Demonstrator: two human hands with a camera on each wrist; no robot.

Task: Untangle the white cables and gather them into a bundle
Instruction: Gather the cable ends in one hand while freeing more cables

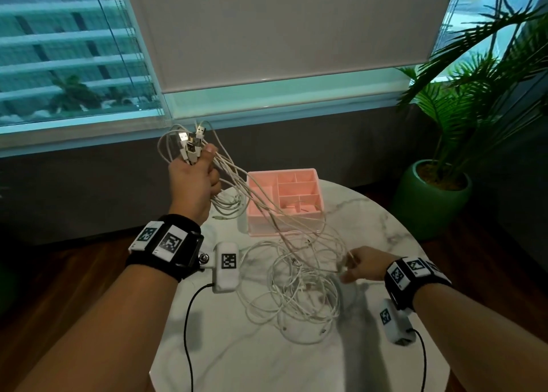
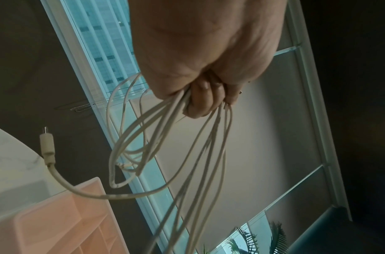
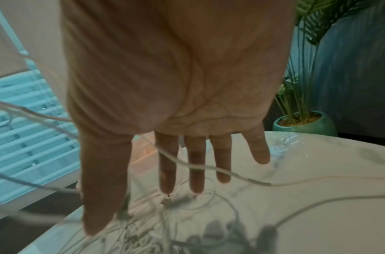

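My left hand [image 1: 197, 175] is raised above the table's far left edge and grips a bunch of white cables [image 1: 228, 166]. Their USB plugs [image 1: 189, 142] stick up out of the fist. In the left wrist view the curled fingers [image 2: 200, 98] clamp several cable loops [image 2: 143, 142] that hang down. The strands run down to a loose tangle of white cables [image 1: 299, 291] on the marble table [image 1: 296, 362]. My right hand [image 1: 358, 265] hovers low at the tangle's right edge. Its fingers [image 3: 195, 165] are straight and spread, and one cable [image 3: 208, 167] crosses them.
A pink compartment organizer [image 1: 286, 199] stands at the table's far side, with cable strands draped over its front. A potted palm [image 1: 436, 184] stands on the floor to the right. A window and roller blind lie behind. Black sensor leads [image 1: 186, 317] trail from both wrists.
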